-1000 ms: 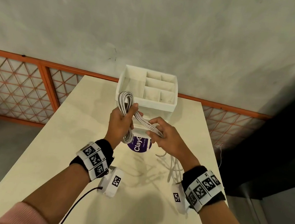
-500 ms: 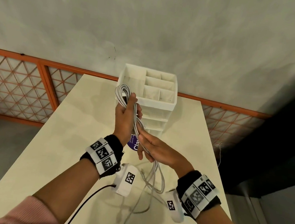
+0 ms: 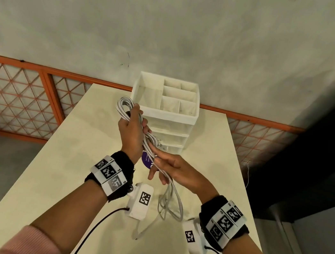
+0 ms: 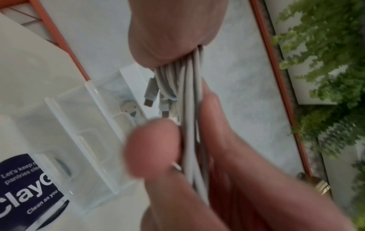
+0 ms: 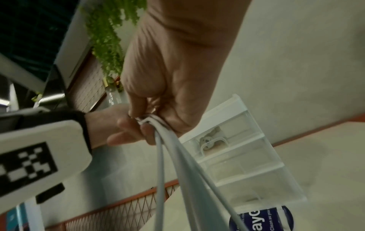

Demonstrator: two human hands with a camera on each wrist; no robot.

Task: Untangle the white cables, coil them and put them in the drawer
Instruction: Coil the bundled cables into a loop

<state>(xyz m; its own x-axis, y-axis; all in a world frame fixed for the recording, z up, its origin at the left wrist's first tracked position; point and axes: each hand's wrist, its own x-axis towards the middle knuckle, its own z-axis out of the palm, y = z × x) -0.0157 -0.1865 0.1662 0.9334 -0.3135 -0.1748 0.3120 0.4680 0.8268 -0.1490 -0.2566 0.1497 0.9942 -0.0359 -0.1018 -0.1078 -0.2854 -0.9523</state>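
Observation:
My left hand [image 3: 136, 122] is raised in front of the white drawer unit [image 3: 165, 113] and grips a coil of white cables [image 3: 123, 107], whose loops stick out above the fist. The loose strands run down into my right hand [image 3: 156, 168], which pinches them between thumb [image 4: 152, 148] and fingers. Below it a long loop [image 3: 175, 203] hangs to the table. Two plug ends [image 4: 150, 93] dangle from the bundle [image 4: 189, 93]. A clear drawer [image 4: 79, 125] stands pulled out low on the unit.
The cream table [image 3: 67, 156] is narrow, with its edges close on both sides. A purple round label [image 3: 146, 160] lies in front of the unit. An orange lattice railing [image 3: 15, 97] and a grey wall stand behind. Another cable [image 5: 211, 139] lies in an upper drawer.
My left hand has lifted the coil upright. My right hand has slid down the strands towards me, and a long loop now hangs below it.

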